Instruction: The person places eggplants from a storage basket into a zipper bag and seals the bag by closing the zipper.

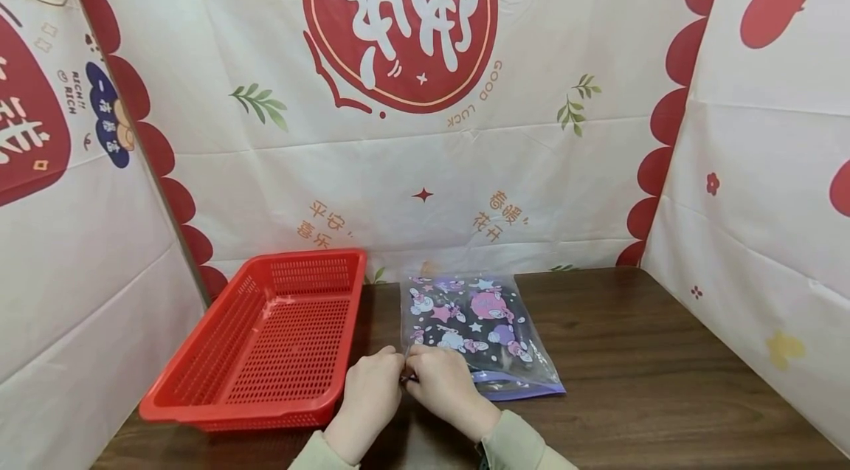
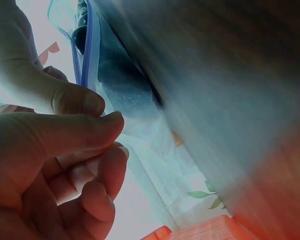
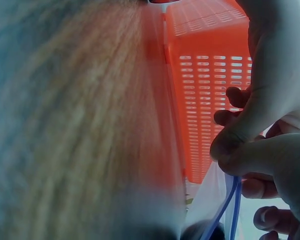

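A clear zip bag (image 1: 478,322) printed with pink, purple and white cartoon figures lies on the table, its purple zip strip (image 1: 524,390) toward me. At the bag's near left corner, my left hand (image 1: 375,385) and right hand (image 1: 445,381) meet, thumbs close together. In the right wrist view, the right hand (image 3: 275,165) pinches the end of the purple zip strip (image 3: 236,205). The left hand (image 2: 65,160) pinches the bag's edge beside it. Something dark and rounded (image 2: 80,39) shows inside the bag by the zip. The fingers hide the corner itself.
A red perforated plastic basket (image 1: 249,411) stands left of the hands. The dark wooden table (image 1: 637,352) extends to the right of the bag. White printed cloth (image 1: 425,153) hangs behind and along both sides.
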`<move>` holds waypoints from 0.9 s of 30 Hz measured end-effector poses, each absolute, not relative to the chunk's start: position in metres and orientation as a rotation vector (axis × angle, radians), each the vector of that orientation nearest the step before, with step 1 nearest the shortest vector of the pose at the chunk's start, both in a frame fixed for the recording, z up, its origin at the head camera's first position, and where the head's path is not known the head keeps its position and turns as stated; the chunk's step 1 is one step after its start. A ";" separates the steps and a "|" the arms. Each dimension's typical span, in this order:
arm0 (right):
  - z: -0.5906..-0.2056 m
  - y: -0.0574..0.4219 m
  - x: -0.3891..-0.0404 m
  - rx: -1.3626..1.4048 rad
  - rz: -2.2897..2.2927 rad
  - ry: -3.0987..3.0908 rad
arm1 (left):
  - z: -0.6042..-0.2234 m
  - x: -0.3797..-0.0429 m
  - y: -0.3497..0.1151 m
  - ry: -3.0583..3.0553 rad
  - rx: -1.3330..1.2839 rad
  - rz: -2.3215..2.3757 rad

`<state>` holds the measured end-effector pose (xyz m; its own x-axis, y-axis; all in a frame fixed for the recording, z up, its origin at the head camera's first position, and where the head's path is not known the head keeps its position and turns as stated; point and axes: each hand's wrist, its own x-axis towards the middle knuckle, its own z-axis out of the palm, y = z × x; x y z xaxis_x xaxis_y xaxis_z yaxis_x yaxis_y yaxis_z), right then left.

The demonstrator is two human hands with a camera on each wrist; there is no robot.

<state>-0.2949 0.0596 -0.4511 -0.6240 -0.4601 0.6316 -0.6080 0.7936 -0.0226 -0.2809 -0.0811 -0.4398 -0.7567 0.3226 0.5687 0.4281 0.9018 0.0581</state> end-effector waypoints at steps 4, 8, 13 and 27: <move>-0.449 0.060 -0.295 0.808 0.297 -2.345 | -0.438 -0.281 -0.081 -2.498 -0.544 -0.260; -0.448 0.060 -0.295 0.815 0.283 -2.334 | -0.438 -0.280 -0.081 -2.500 -0.539 -0.253; -0.448 0.061 -0.295 0.820 0.269 -2.345 | -0.438 -0.280 -0.081 -2.509 -0.532 -0.251; -0.445 0.062 -0.290 0.782 0.249 -2.353 | -0.439 -0.281 -0.080 -2.432 -0.585 -0.157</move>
<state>-0.2904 0.0624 -0.4454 -0.6198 -0.4716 0.6273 -0.5925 0.8053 0.0200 -0.2814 -0.0797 -0.4387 -0.7069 0.3716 0.6019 0.4457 0.8947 -0.0290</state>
